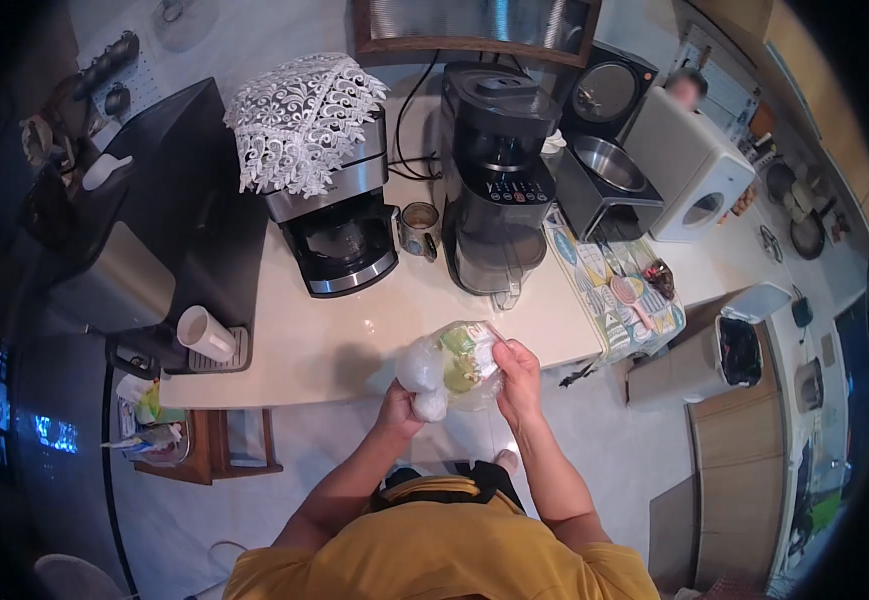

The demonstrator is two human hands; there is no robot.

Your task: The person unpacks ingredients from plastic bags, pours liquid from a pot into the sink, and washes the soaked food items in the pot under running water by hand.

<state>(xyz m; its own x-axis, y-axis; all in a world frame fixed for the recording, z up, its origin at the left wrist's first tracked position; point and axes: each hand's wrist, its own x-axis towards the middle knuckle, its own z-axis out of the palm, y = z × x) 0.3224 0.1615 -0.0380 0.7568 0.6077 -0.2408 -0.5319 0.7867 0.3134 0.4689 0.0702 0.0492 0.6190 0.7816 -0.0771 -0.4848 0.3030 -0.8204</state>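
In front of my body, just off the counter's front edge, both hands hold up a clear plastic bag (467, 362) with green and white print. My right hand (517, 378) pinches its upper right side between thumb and fingers. Low on the left, my left hand (397, 412) is closed round a whitish, rounded plastic-wrapped bundle (420, 367). Whether that bundle is part of the bag or separate, I cannot tell. A coffee maker (344, 255) topped with a white lace cover (309, 120) and a black blender-like machine (499, 180) stand beyond my hands.
A glass mug (419, 225) sits between the machines on the counter (284, 350). At left, a beige cup (206, 335) tilts on a drip tray. A patterned mat (604, 290) hangs over the right edge, near a bin (689, 355). A person's head (687, 88) shows behind a white appliance (694, 165).
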